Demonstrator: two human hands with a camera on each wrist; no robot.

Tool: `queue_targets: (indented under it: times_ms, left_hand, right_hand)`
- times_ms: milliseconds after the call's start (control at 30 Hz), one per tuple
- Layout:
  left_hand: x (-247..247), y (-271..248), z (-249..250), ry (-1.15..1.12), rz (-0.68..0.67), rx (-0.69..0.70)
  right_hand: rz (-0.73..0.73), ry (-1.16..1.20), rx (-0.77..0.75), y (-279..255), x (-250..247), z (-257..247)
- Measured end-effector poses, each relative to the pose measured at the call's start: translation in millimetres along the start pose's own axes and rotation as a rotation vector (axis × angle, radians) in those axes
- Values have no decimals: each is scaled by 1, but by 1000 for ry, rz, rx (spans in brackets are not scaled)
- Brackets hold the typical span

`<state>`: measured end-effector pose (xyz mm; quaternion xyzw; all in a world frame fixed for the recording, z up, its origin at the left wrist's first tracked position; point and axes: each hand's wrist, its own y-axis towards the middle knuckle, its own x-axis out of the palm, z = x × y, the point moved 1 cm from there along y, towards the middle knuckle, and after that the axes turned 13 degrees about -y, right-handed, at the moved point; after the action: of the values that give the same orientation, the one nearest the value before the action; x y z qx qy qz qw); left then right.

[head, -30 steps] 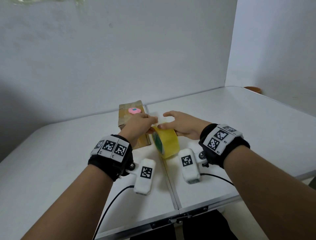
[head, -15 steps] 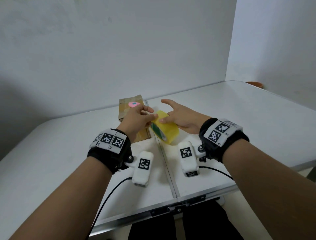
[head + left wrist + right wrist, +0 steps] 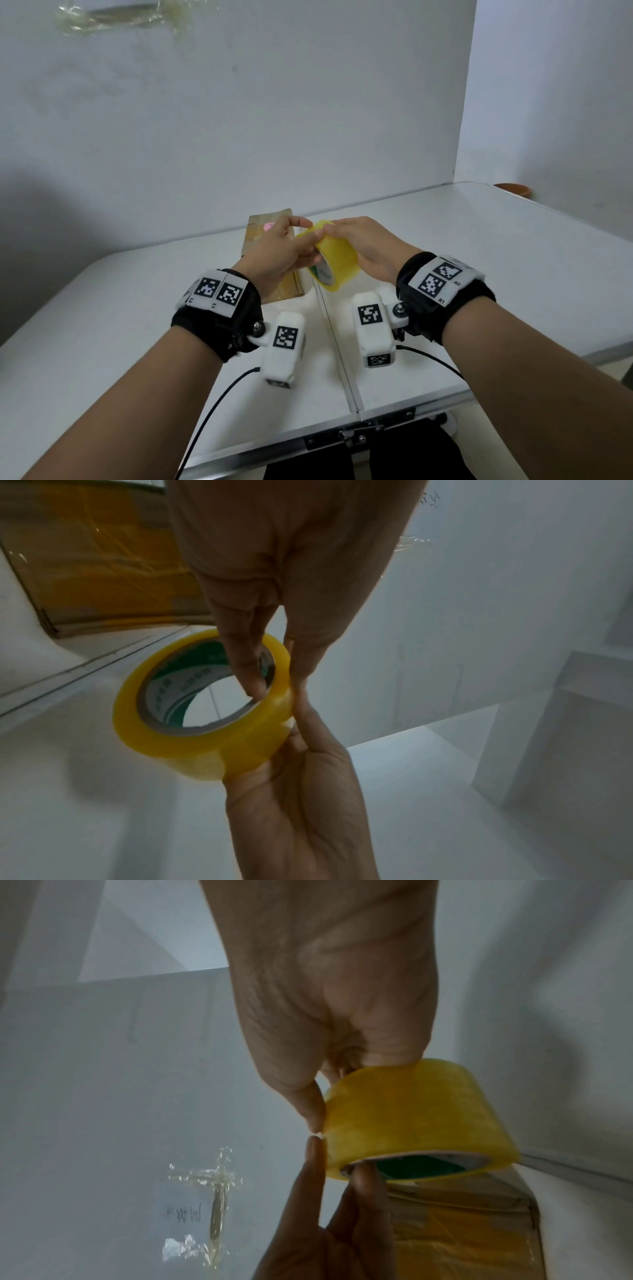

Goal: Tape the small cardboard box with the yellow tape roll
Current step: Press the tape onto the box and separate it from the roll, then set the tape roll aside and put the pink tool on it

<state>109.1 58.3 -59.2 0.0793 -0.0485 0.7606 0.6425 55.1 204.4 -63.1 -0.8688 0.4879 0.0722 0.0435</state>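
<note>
**Both hands on the yellow tape roll, held up over the table**

Left hand [image 3: 274, 253] reaching in from the lower left of the head view, wrist bent up, fingers curled round the near edge of the yellow tape roll [image 3: 334, 262]. Seen in the left wrist view: one finger [image 3: 245, 666] poked down inside the ring, another pressed on the outside, so the rim pinched between them. Right hand [image 3: 368, 248] coming in from the lower right, cupped over the far side of the roll, thumb on the outer yellow band. Both hands close together in the middle of the frame, fingertips almost touching on top of the roll.

Roll tilted, open hole facing down and left, green print inside the ring. Held in the air above the white table [image 3: 479, 257], not touching it.

Shown only by the right wrist view: thumb tip [image 3: 313, 1112] and a left fingertip nearly meeting at the roll's edge, with a tiny shiny bit between them. Too small to tell if that is the loose tape end.

Small cardboard box [image 3: 265, 226] lying flat on the table just behind and under the left hand, mostly hidden in the head view. Both wrist views show more of it: brown top with shiny tape strips already across it. Small pink thing [image 3: 268, 226] peeking out on the box by the left knuckles.

Crumpled clear tape [image 3: 113, 17] stuck on the wall at the upper left. Brown bowl [image 3: 512, 189] at the far right edge of the table.
</note>
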Motion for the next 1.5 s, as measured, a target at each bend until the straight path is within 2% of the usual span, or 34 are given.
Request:
queue_targets:
  times_ms: [167, 267, 333, 400, 467, 667, 867, 1100, 1366, 1500]
  left_hand:
    - [3, -4, -2, 14, -65, -30]
    - [3, -4, 0, 81, -104, -126]
    - [4, -2, 3, 228, -96, -155]
    - [3, 5, 7, 466, -33, -93]
    - [1, 14, 16, 564, 22, -9]
    - [1, 47, 44, 406, 61, 3]
    - [-1, 82, 47, 145, 118, -41]
    - [2, 103, 52, 63, 124, -16]
    - [6, 111, 46, 44, 108, -28]
    - [0, 102, 47, 47, 101, 3]
  right_hand:
    - [-44, -27, 45, -1, -7, 6]
    - [15, -103, 91, 4, -14, 13]
    - [71, -248, 102, 10, -20, 16]
    - [133, -446, 85, 16, -25, 13]
    - [207, -653, 65, 23, -30, 9]
    - [298, -1036, 81, 60, -50, 18]
    - [300, -1238, 132, 100, -67, 31]
    - [173, -1248, 176, 134, -82, 45]
    - [148, -1246, 236, 147, -86, 59]
    - [180, -1238, 180, 141, -81, 48]
